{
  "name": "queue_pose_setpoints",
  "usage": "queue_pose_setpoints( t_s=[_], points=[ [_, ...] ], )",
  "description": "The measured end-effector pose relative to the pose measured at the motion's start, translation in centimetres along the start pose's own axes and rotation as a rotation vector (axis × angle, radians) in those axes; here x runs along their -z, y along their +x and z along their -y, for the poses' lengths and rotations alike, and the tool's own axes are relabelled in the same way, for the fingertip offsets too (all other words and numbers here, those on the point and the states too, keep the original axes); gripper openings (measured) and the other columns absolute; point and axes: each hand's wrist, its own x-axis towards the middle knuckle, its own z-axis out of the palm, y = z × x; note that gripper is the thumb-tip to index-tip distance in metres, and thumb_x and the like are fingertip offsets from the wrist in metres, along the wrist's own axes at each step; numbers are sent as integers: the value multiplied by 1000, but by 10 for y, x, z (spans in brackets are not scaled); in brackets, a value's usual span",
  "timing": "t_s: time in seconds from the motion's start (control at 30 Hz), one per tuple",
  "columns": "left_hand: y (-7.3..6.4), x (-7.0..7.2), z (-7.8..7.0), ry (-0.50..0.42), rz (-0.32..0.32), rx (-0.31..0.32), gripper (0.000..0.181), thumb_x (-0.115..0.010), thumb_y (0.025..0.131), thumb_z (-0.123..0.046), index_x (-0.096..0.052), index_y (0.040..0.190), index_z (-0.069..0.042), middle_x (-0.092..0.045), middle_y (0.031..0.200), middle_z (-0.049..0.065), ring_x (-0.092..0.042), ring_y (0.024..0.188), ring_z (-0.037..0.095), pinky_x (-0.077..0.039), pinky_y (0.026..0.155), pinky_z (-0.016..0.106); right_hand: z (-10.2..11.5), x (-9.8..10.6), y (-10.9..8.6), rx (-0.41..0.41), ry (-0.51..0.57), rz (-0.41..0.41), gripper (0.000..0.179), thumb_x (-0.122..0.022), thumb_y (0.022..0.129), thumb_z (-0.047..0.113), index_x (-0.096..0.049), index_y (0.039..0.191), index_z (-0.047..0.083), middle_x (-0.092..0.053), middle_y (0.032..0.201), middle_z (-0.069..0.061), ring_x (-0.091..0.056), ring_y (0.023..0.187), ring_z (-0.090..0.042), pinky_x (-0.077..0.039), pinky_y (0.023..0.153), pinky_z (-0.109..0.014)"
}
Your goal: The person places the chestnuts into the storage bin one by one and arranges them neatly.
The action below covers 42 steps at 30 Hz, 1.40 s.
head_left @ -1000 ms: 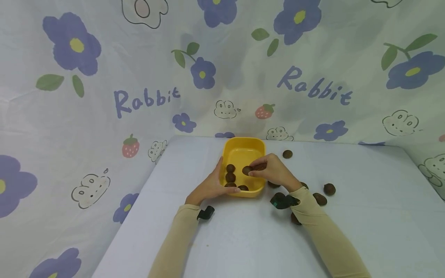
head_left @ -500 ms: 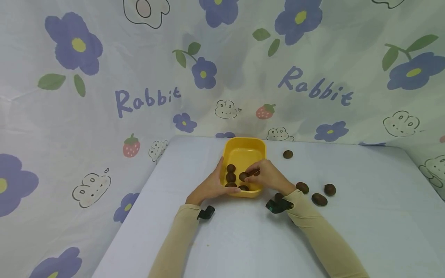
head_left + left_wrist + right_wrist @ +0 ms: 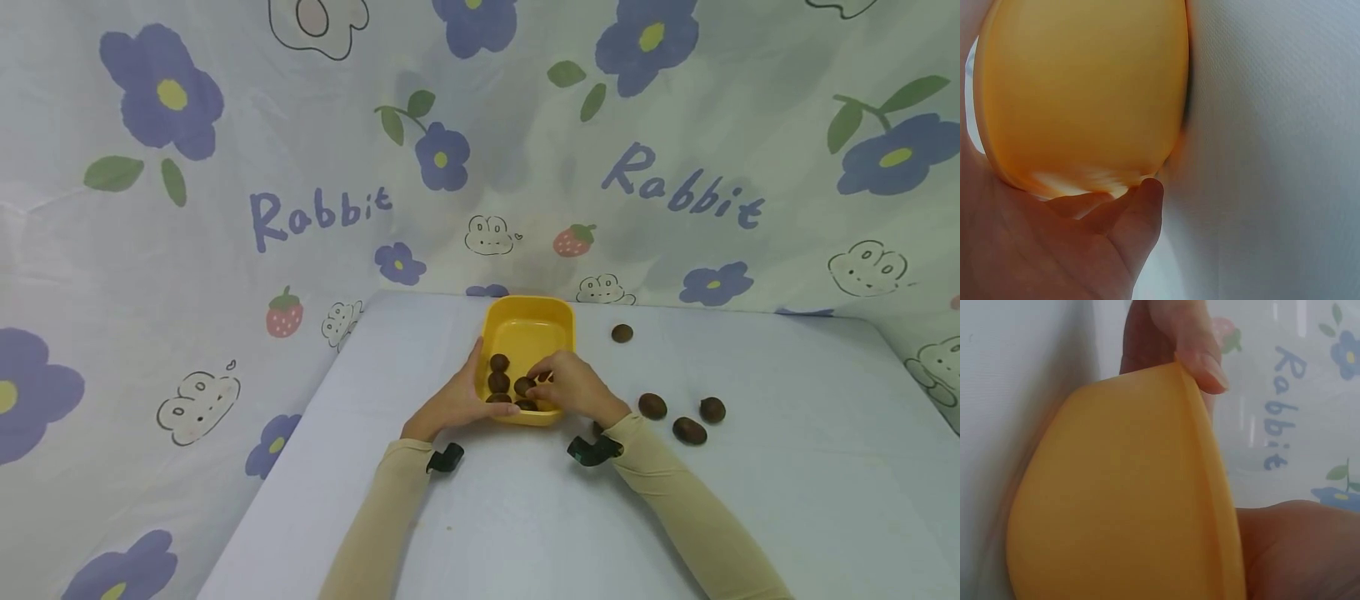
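Observation:
A yellow plastic box [image 3: 528,333] stands on the table with several brown chestnuts [image 3: 498,382] along its left and near sides. At the near left corner my left hand [image 3: 450,407] grips the box, thumb over the near rim and fingers along the left wall. The left wrist view shows those fingers against the yellow outer wall [image 3: 1085,94]. My right hand [image 3: 576,390] reaches over the right rim and pinches a chestnut [image 3: 525,386] low inside the box. Brown shows between its fingers too, mostly hidden. In the right wrist view the box wall [image 3: 1116,487] hides the right fingertips.
Right of the box lie loose chestnuts [image 3: 652,406] on the white table [image 3: 787,467]. A lone chestnut [image 3: 622,333] sits farther back. One more is partly hidden by the right wrist strap [image 3: 595,451]. A patterned cloth [image 3: 525,167] hangs behind the table.
My right hand has moved nearer and lower into the box with the chestnut, which now sits close to the chestnut by the near wall. The left hand keeps its grip on the box.

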Motion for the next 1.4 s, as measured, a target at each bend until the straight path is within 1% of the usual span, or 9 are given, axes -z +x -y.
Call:
queue_pose_setpoints(
  t_s=[0.17, 0.3, 0.63, 0.83, 0.93, 1.07, 1.2, 1.3, 1.4],
  points=[
    [-1, 0, -2, 0, 3, 9, 140, -89, 71, -60, 13, 165, -36, -9, 176, 4, -21, 161, 30, -22, 129, 60, 2, -4, 0, -35, -65, -8, 22, -85, 86, 18, -82, 105, 8, -77, 98, -5, -66, 87, -17, -60, 79, -34],
    [-1, 0, -3, -2, 0, 3, 140, -90, 72, -58, 12, 166, -34, -9, 176, 3, -22, 161, 30, -23, 129, 60, 4, -6, 0, -57, -96, -8, 21, -85, 86, 19, -82, 104, 9, -77, 98, -5, -65, 86, -17, -60, 79, -35],
    [-1, 0, -1, 1, -5, 12, 141, -90, 71, -59, 13, 165, -36, -9, 176, 3, -21, 161, 30, -22, 129, 59, 11, -8, 2, -141, -126, 23, 23, -84, 87, 22, -82, 107, 10, -78, 105, -3, -66, 88, -17, -61, 86, -38],
    [0, -1, -1, -9, -10, 19, 141, -90, 71, -58, 12, 165, -37, -9, 176, 3, -22, 161, 30, -23, 129, 60, 11, -9, 2, -133, -138, 18, 23, -85, 87, 22, -83, 107, 11, -79, 106, -3, -68, 91, -18, -62, 89, -40],
    [0, 0, -2, -11, -11, 18, 140, -90, 71, -57, 11, 165, -36, -9, 176, 3, -22, 161, 31, -22, 129, 60, 11, -8, 1, -119, -135, 17, 21, -84, 88, 21, -83, 105, 10, -79, 103, -3, -67, 88, -17, -62, 85, -38],
    [1, 0, -1, -13, -13, 4, 139, -90, 73, -54, 11, 166, -35, -9, 176, 3, -22, 161, 31, -21, 129, 60, 9, -7, 1, -102, -115, 21, 19, -83, 89, 19, -83, 105, 9, -77, 97, -2, -62, 81, -17, -58, 76, -32],
    [1, -1, 0, -8, -11, 0, 139, -90, 73, -55, 12, 165, -35, -8, 176, 4, -21, 161, 31, -21, 129, 61, 5, 0, 2, -72, -46, 15, 20, -80, 92, 18, -82, 108, 7, -77, 99, -4, -64, 85, -16, -59, 76, -30],
    [2, -1, 0, -3, -6, 3, 139, -90, 72, -56, 12, 165, -36, -8, 176, 3, -21, 161, 31, -21, 129, 60, 1, 11, 0, -54, 40, -28, 21, -77, 94, 17, -80, 110, 5, -78, 102, -6, -67, 90, -18, -62, 81, -32],
    [2, 0, 1, 1, -2, -9, 140, -90, 71, -58, 12, 165, -35, -8, 176, 3, -21, 161, 29, -20, 130, 59, -3, 27, -4, -39, 111, -112, 23, -75, 96, 16, -78, 114, 2, -78, 105, -8, -69, 95, -21, -63, 86, -37]
  ],
)
